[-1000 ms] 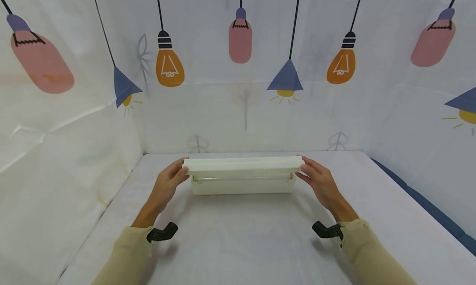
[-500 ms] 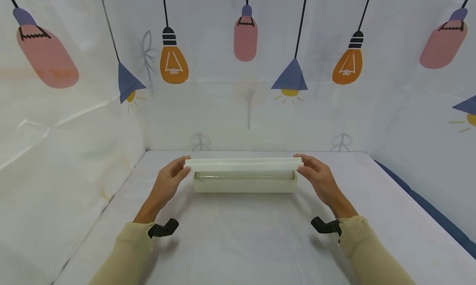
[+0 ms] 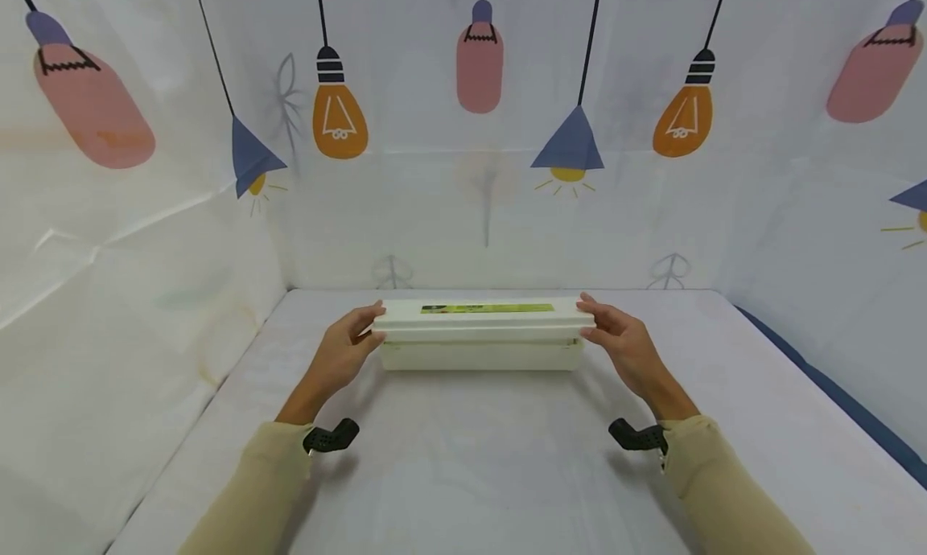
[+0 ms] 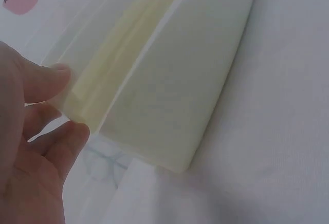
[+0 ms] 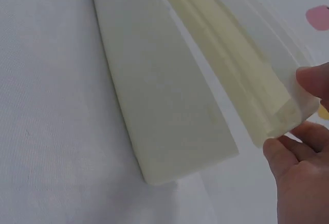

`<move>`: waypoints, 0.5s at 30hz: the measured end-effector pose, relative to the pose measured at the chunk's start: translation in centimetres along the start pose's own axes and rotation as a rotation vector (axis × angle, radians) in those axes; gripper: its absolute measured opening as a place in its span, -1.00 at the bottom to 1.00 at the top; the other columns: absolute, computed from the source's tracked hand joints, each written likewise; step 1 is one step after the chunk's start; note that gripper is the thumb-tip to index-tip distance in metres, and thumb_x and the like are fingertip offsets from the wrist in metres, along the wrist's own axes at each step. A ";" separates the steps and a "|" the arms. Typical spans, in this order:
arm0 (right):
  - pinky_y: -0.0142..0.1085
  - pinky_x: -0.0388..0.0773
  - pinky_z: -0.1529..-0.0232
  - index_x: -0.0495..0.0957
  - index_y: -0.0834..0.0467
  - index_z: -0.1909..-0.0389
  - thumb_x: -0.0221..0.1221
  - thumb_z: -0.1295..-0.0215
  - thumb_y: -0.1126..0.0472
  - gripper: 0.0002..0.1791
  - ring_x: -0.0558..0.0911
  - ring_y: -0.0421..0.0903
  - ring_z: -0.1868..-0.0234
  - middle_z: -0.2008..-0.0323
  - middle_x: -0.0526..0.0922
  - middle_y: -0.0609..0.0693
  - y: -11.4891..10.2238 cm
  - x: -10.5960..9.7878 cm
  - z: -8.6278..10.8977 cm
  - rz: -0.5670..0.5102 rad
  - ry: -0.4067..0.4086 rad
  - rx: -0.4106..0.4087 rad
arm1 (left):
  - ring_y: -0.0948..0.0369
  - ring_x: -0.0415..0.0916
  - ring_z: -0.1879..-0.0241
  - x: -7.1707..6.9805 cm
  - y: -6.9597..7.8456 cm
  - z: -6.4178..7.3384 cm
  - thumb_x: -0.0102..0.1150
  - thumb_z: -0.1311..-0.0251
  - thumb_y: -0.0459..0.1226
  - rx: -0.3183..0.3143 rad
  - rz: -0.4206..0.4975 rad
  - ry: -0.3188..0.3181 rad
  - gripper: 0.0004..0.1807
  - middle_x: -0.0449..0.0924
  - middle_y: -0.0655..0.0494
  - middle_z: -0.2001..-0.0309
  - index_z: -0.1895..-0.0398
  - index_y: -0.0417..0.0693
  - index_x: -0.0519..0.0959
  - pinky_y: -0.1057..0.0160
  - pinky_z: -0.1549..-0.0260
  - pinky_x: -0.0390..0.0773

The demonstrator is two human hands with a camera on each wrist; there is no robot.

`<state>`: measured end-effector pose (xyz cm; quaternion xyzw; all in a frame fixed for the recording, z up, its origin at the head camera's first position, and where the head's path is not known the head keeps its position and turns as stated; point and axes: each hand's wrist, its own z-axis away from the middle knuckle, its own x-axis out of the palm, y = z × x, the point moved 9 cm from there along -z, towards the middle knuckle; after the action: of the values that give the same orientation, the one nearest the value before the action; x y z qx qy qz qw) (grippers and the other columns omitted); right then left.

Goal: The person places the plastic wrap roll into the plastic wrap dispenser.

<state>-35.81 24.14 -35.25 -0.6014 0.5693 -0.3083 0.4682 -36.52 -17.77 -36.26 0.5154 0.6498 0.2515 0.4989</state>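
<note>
A long white cling film dispenser stands on the table, its base flat on the cloth and its lid over the base. A yellow-green label runs along the lid's top. My left hand pinches the lid's left end between thumb and fingers. At the right end, my right hand pinches the lid likewise. Both wrist views show a narrow gap between the lid and the base. The film roll inside is hidden now.
A white cloth covers the table. Behind and at the sides hang white sheets printed with lamps and bulbs. A dark blue strip runs along the right edge. Each wrist carries a black strap mount.
Both hands have tilted the lid down over the base. Its labelled top has come into view, and the film roll seen before is now covered.
</note>
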 end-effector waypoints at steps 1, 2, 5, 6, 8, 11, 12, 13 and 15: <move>-0.53 0.37 -0.20 0.32 0.48 -0.34 0.19 -0.42 0.36 -0.46 0.05 0.08 -0.55 -0.52 0.08 0.28 0.0 0.0 0.0 0.001 0.002 0.000 | 0.07 0.21 -0.44 0.1 -0.1 -0.1 0.16 -0.39 -0.44 0.003 -0.010 0.001 -0.54 0.26 -0.04 -0.47 -0.33 -0.28 0.41 0.22 -0.25 0.38; -0.54 0.37 -0.20 0.33 0.49 -0.33 0.19 -0.42 0.36 -0.46 0.03 0.10 -0.55 -0.53 0.06 0.28 0.1 0.0 -0.1 0.004 0.001 0.002 | 0.07 0.20 -0.44 0.2 -0.2 -0.1 0.16 -0.38 -0.45 0.004 -0.017 0.003 -0.55 0.26 -0.04 -0.47 -0.31 -0.29 0.42 0.22 -0.25 0.37; -0.55 0.34 -0.21 0.35 0.50 -0.30 0.21 -0.40 0.37 -0.47 0.02 0.09 -0.55 -0.54 0.06 0.23 0.5 0.1 -0.4 0.019 0.002 0.022 | 0.07 0.19 -0.45 0.2 -0.6 -0.1 0.17 -0.37 -0.46 0.002 -0.033 0.009 -0.55 0.25 -0.03 -0.47 -0.30 -0.30 0.43 0.21 -0.26 0.36; -0.55 0.33 -0.22 0.36 0.49 -0.30 0.22 -0.40 0.37 -0.48 0.02 0.07 -0.55 -0.54 0.05 0.21 0.7 0.2 -0.5 0.024 0.001 0.033 | 0.06 0.19 -0.45 0.1 -0.7 0.0 0.18 -0.36 -0.46 0.002 -0.034 0.011 -0.55 0.24 -0.03 -0.48 -0.29 -0.30 0.43 0.20 -0.26 0.36; -0.54 0.31 -0.25 0.37 0.46 -0.30 0.22 -0.39 0.36 -0.48 0.01 0.04 -0.56 -0.55 0.05 0.16 1.1 0.4 -0.7 0.036 -0.003 0.053 | 0.06 0.19 -0.45 0.1 -0.8 0.0 0.18 -0.36 -0.47 0.004 -0.040 0.015 -0.55 0.22 -0.03 -0.48 -0.29 -0.30 0.43 0.20 -0.26 0.36; -0.54 0.27 -0.27 0.39 0.42 -0.32 0.21 -0.40 0.36 -0.49 -0.01 0.02 -0.56 -0.57 0.03 0.09 1.8 0.5 -0.6 0.051 -0.007 0.080 | 0.06 0.18 -0.45 0.2 -0.9 0.0 0.18 -0.36 -0.48 0.009 -0.036 0.013 -0.56 0.20 -0.02 -0.49 -0.29 -0.29 0.44 0.21 -0.25 0.36; -0.54 0.27 -0.27 0.39 0.41 -0.33 0.20 -0.41 0.36 -0.49 -0.02 0.01 -0.57 -0.57 0.02 0.07 2.0 0.5 -0.5 0.052 -0.012 0.088 | 0.07 0.18 -0.45 0.2 -1.0 -0.1 0.18 -0.35 -0.48 0.012 -0.038 0.011 -0.56 0.20 -0.02 -0.49 -0.28 -0.28 0.45 0.22 -0.25 0.37; -0.55 0.26 -0.27 0.38 0.41 -0.33 0.19 -0.42 0.36 -0.49 -0.03 0.01 -0.57 -0.57 0.00 0.05 2.1 0.5 -0.4 0.058 -0.018 0.093 | 0.07 0.17 -0.46 0.3 -1.1 -0.2 0.18 -0.35 -0.48 0.016 -0.043 0.008 -0.57 0.20 -0.01 -0.49 -0.27 -0.27 0.46 0.23 -0.25 0.37; -0.58 0.26 -0.25 0.39 0.40 -0.33 0.18 -0.43 0.36 -0.50 -0.06 0.02 -0.57 -0.58 -0.03 0.05 2.2 0.5 -0.1 0.073 -0.028 0.098 | 0.06 0.17 -0.46 0.5 -1.2 -0.3 0.18 -0.36 -0.47 0.023 -0.050 0.000 -0.58 0.20 -0.01 -0.49 -0.26 -0.26 0.47 0.23 -0.24 0.37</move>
<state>-36.71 23.80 -37.27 -0.5609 0.5683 -0.3102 0.5159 -37.24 -17.67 -37.37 0.5048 0.6652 0.2316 0.4990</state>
